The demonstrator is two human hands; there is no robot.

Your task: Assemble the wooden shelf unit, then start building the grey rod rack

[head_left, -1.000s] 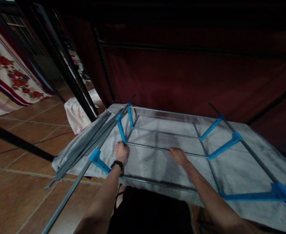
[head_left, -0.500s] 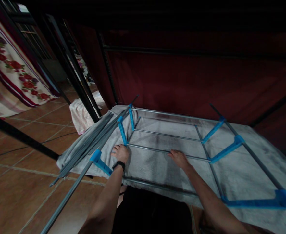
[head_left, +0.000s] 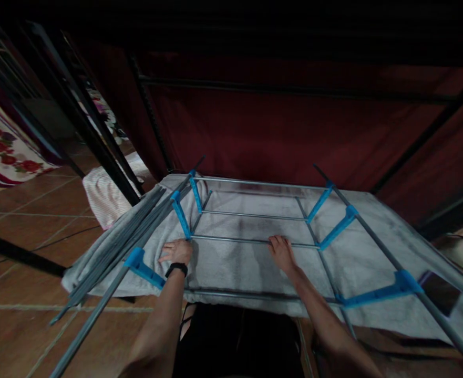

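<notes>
A frame of grey metal rods and blue plastic brackets lies on a grey blanket (head_left: pixel 231 268). My left hand (head_left: pixel 177 252), with a dark band at the wrist, rests with spread fingers on the blanket, just beside the lower end of a blue bracket (head_left: pixel 181 214). The fingers of my right hand (head_left: pixel 281 252) are curled over a cross rod (head_left: pixel 227 240), right of its middle; their undersides are hidden. On the right, another blue bracket (head_left: pixel 337 229) joins this rod's end area to a long side rod (head_left: pixel 381 247). A front cross rod (head_left: pixel 243 295) passes near both forearms.
Loose grey rods (head_left: pixel 116 247) lie bundled along the left side. Black metal posts (head_left: pixel 85 121) stand at the left, and a dark red curtain (head_left: pixel 231 131) hangs behind. A phone-like dark slab (head_left: pixel 440 292) lies at the right. Tiled floor (head_left: pixel 14 294) shows lower left.
The view has turned to the right, bringing the dark slab into sight. My right hand sits slightly farther right along the cross rod. My left hand stays near the same bracket.
</notes>
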